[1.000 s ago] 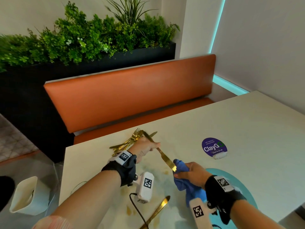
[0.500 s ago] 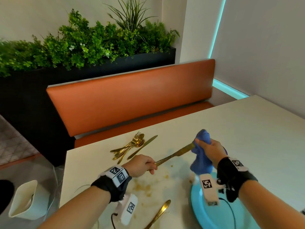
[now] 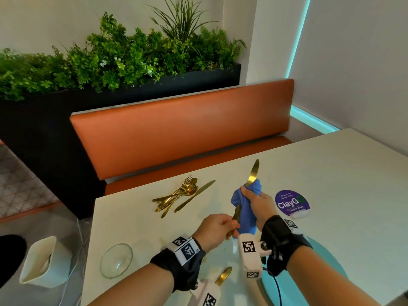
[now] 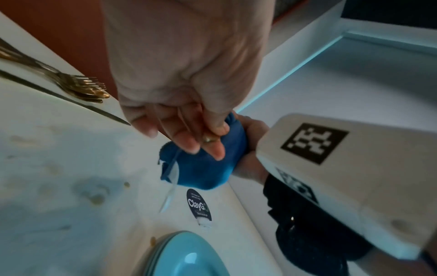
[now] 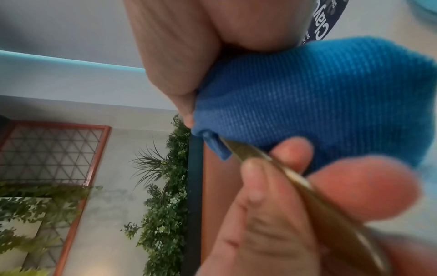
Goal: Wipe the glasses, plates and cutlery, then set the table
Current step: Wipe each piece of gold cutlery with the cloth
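My left hand (image 3: 217, 226) grips the handle of a gold knife (image 3: 253, 174) that stands nearly upright above the table. My right hand (image 3: 257, 203) squeezes a blue cloth (image 3: 246, 208) round the knife's middle, so only the blade tip and a bit of handle show. The wrist views show the same: the left hand (image 4: 189, 112) pinching the handle end, the blue cloth (image 5: 307, 97) wrapped on the knife (image 5: 272, 168). A pile of gold forks, spoons and a knife (image 3: 181, 195) lies on the table farther back. A turquoise plate (image 3: 331, 272) sits under my right forearm.
A clear glass bowl (image 3: 116, 259) stands near the table's left edge. Another gold utensil (image 3: 223, 276) lies by my left wrist. A purple ClayGo sticker (image 3: 291, 204) is on the table (image 3: 331, 173). Brown stains mark the tabletop. An orange bench (image 3: 176, 133) lies beyond.
The knife swung from lying nearly level to standing almost upright, and both hands drew closer together. The cloth slid from the blade tip down toward the handle.
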`<state>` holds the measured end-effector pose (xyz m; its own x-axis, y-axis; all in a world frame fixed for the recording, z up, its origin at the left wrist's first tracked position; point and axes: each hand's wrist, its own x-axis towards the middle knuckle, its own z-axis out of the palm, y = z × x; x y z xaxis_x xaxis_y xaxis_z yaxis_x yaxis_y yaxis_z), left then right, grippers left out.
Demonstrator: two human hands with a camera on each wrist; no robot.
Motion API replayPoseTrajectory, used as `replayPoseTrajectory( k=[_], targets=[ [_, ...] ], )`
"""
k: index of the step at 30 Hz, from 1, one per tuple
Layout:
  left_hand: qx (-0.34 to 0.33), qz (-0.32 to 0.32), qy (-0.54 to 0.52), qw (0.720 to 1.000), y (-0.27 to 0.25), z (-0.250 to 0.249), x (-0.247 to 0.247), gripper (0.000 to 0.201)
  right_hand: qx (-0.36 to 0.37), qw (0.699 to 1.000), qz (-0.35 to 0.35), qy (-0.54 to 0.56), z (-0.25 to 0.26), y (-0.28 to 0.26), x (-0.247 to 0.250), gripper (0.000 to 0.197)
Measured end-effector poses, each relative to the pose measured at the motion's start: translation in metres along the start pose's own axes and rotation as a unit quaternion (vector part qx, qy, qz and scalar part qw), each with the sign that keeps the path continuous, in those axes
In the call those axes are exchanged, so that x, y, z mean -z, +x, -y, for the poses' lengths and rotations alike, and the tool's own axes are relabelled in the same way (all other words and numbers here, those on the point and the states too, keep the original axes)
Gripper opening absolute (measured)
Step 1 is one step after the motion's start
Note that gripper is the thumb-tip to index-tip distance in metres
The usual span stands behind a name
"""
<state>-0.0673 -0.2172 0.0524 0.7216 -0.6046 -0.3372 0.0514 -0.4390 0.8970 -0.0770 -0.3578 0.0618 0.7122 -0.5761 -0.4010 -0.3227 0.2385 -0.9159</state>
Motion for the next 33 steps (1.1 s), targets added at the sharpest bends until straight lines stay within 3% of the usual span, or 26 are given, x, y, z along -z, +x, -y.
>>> replayPoseTrajectory(
  k=[3,6,12,16,17,19,22,25,30,33],
  targets=[
    [0.039,0.025,-0.019,0.999,-0.005,-0.002,0.001,0.030,0.008,1.000,-0.020,0.008,0.006,0.002,0.002,0.019],
    [0.044,0.006,-0.009,0.999,-0.006,0.003,0.002,0.023,0.024,0.999,-0.016,0.014,0.012,-0.001,0.003,0.021],
    [0.035,-0.062,-0.024,0.997,0.004,0.014,0.000,0.038,0.019,0.983,0.095,-0.158,-0.019,-0.026,-0.003,0.019],
    [0.104,0.058,0.084,0.989,0.007,0.021,0.006,0.023,0.018,0.945,0.124,-0.301,-0.041,-0.024,0.001,0.024],
    [0.116,0.056,0.132,0.983,0.010,0.021,0.012,0.025,0.012,0.941,0.132,-0.311,-0.044,-0.023,0.002,0.025],
    [0.111,-0.010,0.162,0.981,0.021,0.020,0.027,0.025,0.007,0.940,0.144,-0.310,-0.047,-0.024,0.001,0.024],
    [0.091,-0.080,0.096,0.988,0.035,0.018,0.033,0.025,-0.002,0.932,0.159,-0.326,-0.051,-0.023,-0.005,0.024],
    [0.114,-0.089,0.095,0.985,0.049,0.019,0.025,0.028,0.003,0.923,0.166,-0.346,-0.053,-0.019,-0.016,0.023],
    [0.171,-0.092,0.053,0.980,0.073,0.027,0.030,0.015,-0.001,0.915,0.174,-0.363,-0.054,-0.010,-0.030,0.018],
    [0.171,-0.114,0.061,0.977,0.091,0.033,0.036,0.015,0.001,0.892,0.193,-0.408,-0.050,-0.007,-0.033,0.023]
  ],
)
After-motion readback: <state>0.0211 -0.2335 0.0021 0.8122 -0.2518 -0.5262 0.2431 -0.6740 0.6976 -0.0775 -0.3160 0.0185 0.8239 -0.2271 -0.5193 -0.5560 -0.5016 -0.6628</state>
